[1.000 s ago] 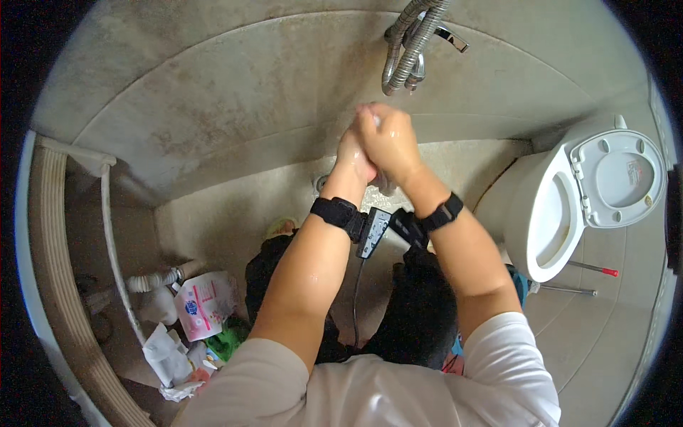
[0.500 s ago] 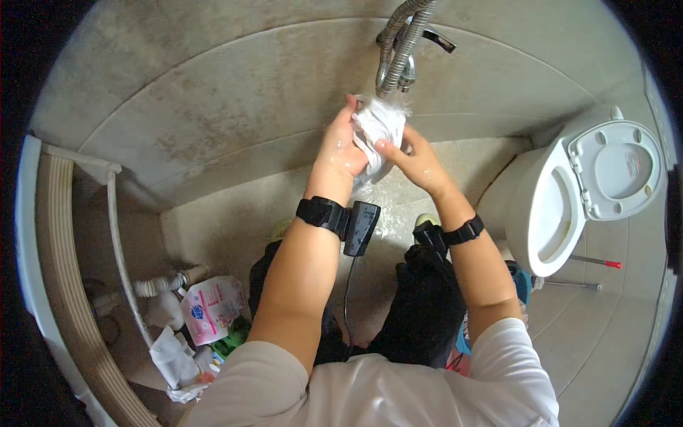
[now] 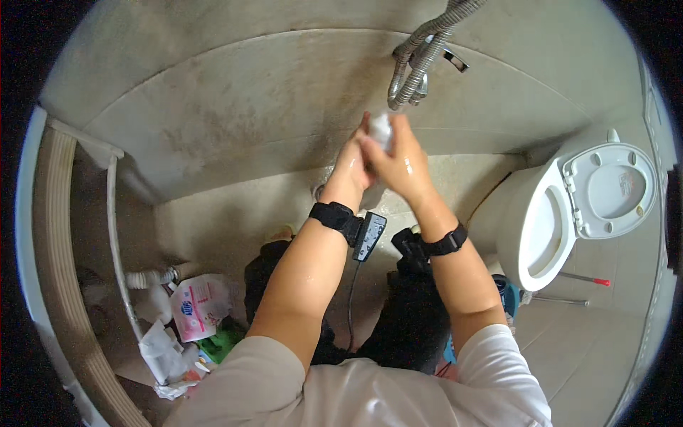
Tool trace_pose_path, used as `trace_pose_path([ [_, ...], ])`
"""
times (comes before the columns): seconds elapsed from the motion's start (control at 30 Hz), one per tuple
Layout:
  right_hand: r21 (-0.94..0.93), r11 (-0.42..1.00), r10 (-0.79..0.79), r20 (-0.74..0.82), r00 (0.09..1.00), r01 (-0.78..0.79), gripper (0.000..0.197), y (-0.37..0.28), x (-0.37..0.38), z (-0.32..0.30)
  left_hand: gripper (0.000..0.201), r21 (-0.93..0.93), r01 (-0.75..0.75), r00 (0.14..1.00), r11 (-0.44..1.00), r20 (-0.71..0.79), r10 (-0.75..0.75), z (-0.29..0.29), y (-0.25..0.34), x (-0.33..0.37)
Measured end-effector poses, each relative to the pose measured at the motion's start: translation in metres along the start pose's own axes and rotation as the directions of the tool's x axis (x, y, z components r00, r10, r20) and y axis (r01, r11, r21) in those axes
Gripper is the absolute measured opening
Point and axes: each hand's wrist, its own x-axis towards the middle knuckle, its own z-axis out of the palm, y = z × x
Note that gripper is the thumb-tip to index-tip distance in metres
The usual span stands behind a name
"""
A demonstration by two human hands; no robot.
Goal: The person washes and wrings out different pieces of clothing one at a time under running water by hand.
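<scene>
White shirt (image 3: 356, 398), one, worn, nearest. Black wrist straps, two: left strap (image 3: 334, 219), right strap (image 3: 448, 243).

Left hand (image 3: 352, 165): curled, palm inward, holding one side of the cloth; its fingers are partly hidden from where I stand.

Right hand (image 3: 402, 160): closed over the near side of the same cloth, thumb laid across toward the left.

White cloth (image 3: 381, 129), one, tightly bunched: pressed between both hands, neither clearly nearer. Its visible part shows at the far end of the grip, long axis pointing roughly away from the body, toward the tap; the remainder is covered.

Metal tap (image 3: 421, 89) with ribbed hose (image 3: 466, 10): just beyond the cloth, slightly right. Behind, tiled wall (image 3: 249, 78).

Change from half a second ago: hands then apart, cloth loosely spread between them; now hands together, cloth compacted, most of it out of sight.
</scene>
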Motion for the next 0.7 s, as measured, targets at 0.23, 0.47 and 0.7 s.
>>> trace_pose_path([
  [0.23, -0.044, 0.993, 0.112, 0.046, 0.993, -0.11, 0.032, -0.005, 0.028, 0.012, 0.027, -0.158, -0.067, 0.996, 0.985, 0.053, 0.076, 0.001, -0.016, 0.009],
  [0.47, 0.128, 0.976, 0.187, -0.062, 0.98, -0.178, 0.026, 0.06, 0.051, -0.012, 0.013, 0.125, -0.088, 0.996, 0.988, 0.004, 0.089, 0.016, -0.012, 0.009],
  [0.7, -0.051, 0.927, -0.373, -0.037, 0.927, 0.371, 0.018, -0.006, 0.007, 0.011, 0.018, -0.234, -0.016, 0.996, 0.972, 0.083, 0.036, -0.013, 0.002, 0.004],
])
